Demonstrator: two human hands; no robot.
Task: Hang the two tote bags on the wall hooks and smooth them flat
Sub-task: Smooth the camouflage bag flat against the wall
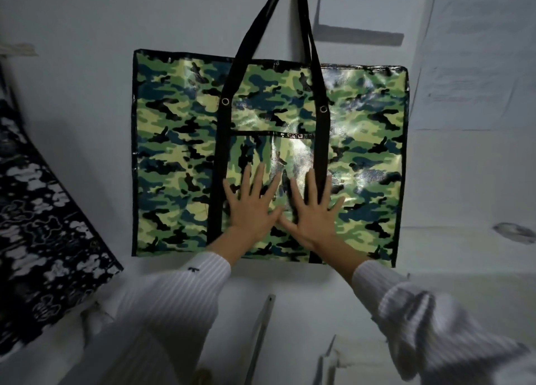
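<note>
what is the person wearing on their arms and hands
Both hands, left hand and right hand, are bare: no gloves, rings or watch visible. Each arm wears a white ribbed long sleeve ending at the wrist; the left cuff carries a small dark mark.

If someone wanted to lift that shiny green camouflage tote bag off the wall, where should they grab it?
Probably by the black webbing handles, from the front and just below the top where they converge. The green camouflage tote bag hangs flat from them, and its glossy face offers no grip. Both the left hand and right hand merely press flat on it.
</note>
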